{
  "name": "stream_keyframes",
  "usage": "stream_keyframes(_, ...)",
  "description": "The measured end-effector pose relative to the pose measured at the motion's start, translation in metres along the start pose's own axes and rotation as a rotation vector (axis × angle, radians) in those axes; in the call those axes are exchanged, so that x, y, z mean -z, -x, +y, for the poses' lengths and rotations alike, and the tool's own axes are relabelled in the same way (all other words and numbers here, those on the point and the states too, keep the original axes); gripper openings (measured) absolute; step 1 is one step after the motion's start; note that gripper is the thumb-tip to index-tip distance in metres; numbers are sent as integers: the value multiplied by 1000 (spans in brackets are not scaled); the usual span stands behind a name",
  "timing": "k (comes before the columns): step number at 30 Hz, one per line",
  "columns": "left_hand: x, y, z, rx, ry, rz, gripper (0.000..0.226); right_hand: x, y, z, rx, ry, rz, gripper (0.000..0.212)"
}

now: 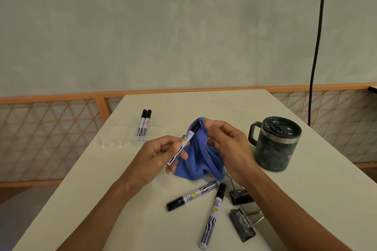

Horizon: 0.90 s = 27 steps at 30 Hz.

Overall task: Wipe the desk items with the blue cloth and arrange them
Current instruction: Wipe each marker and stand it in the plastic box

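My left hand (163, 153) pinches a black-and-white marker (184, 142) above the white desk (102, 179), its capped tip pointing into the blue cloth (201, 157). My right hand (228, 144) grips the cloth, bunched up beside the marker's cap. Two more markers (192, 195) (213, 216) lie loose on the desk in front of me. Another two markers (143, 125) sit side by side in a clear tray (118, 136) at the back left. Two black binder clips (240, 196) (242, 224) lie near my right forearm.
A dark green lidded mug (275, 142) with a handle stands at the right of the desk. A black cable (318, 36) hangs down behind it. An orange lattice railing (51, 138) runs behind the desk, whose far edge is close to the wall.
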<state>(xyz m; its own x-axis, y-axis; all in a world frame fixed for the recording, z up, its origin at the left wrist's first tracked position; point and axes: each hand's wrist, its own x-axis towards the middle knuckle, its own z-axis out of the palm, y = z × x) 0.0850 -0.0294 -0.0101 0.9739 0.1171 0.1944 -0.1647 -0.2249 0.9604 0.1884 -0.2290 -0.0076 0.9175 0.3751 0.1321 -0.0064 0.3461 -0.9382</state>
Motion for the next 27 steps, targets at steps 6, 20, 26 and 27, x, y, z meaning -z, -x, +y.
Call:
stream_keyframes(6,-4,1,-1,5,-19,-29,22,1,-4,-7,-4,-7,-74,38)
stream_keyframes(20,-8,-16,-42,-199,-412,58,34,8,-6,-36,179,83,-245,32)
stream_keyframes(26,-11,-23,-39,-164,-398,196,23,17,-8,-40,220,132,-160,31)
stream_keyframes(27,-12,-22,-38,-189,-410,209,23,18,-9,-39,223,130,-147,30)
